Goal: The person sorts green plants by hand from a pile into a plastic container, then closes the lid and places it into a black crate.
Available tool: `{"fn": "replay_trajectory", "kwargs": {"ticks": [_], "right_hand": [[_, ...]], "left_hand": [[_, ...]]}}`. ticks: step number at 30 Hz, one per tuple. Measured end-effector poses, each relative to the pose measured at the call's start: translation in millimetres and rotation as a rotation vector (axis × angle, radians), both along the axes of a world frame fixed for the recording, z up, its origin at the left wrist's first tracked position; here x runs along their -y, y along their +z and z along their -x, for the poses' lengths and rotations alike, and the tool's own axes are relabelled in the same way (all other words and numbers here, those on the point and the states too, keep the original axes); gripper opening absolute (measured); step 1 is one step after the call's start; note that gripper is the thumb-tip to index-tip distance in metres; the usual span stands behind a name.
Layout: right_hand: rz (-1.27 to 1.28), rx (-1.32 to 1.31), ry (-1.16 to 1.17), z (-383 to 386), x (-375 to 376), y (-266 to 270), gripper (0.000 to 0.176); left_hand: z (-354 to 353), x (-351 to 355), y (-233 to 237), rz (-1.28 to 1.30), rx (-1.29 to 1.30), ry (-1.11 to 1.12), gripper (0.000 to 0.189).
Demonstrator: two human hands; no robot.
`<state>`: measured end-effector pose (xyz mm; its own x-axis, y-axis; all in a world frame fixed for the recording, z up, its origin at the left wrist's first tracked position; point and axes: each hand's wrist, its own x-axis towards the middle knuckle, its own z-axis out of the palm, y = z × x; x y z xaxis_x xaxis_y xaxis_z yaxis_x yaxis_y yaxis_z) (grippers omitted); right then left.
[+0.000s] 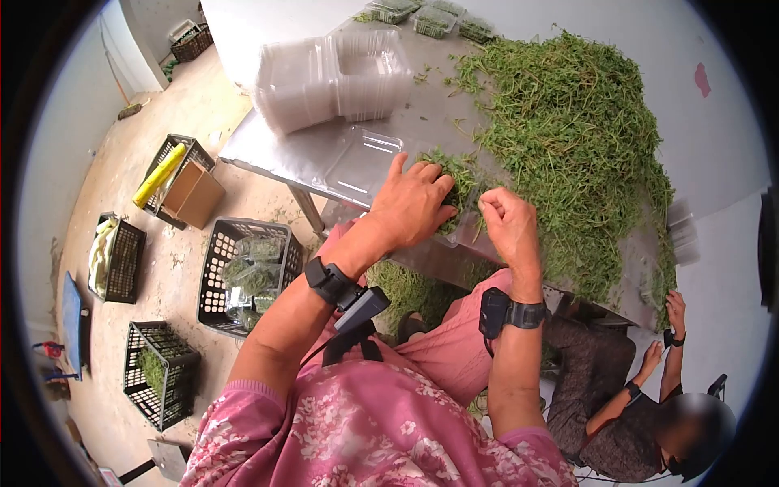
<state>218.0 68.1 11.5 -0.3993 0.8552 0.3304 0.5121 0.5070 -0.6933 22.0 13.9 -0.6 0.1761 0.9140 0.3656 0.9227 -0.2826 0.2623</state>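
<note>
My left hand (410,199) lies with fingers spread over green sprigs (456,172) in a clear plastic container at the table's front edge. The container's open lid (357,162) rests flat to the left of that hand. My right hand (510,223) is closed just right of the container, fingertips pressed together; anything between them is too small to make out. A large heap of green stems (568,138) covers the right part of the metal table (406,122). Stacked empty clear containers (329,77) stand behind the lid.
Filled containers (434,22) sit at the table's far edge. On the floor at left are black crates, one (207,284) holding packed containers. A co-worker (625,438) sits at lower right, hands near the heap. More greens (414,296) lie beneath the table.
</note>
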Motion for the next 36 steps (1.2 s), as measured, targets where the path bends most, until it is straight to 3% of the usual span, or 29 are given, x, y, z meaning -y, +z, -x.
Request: {"fn": "replay_trajectory", "kwargs": {"ticks": [6, 9, 15, 36], "right_hand": [[0.005, 0.031, 0.017, -2, 3, 2, 0.008], [-0.038, 0.006, 0.043, -2, 4, 4, 0.008], [-0.013, 0.002, 0.064, -1, 4, 5, 0.008], [0.062, 0.027, 0.034, 3, 4, 4, 0.006]], "left_hand": [[-1, -1, 6, 0.141, -0.036, 0.010, 0.045], [-2, -3, -1, 0.011, -0.006, 0.002, 0.041], [-3, -4, 10, 0.167, -0.031, 0.025, 0.048], [-2, 0, 9, 0.128, -0.058, 0.022, 0.046]]}}
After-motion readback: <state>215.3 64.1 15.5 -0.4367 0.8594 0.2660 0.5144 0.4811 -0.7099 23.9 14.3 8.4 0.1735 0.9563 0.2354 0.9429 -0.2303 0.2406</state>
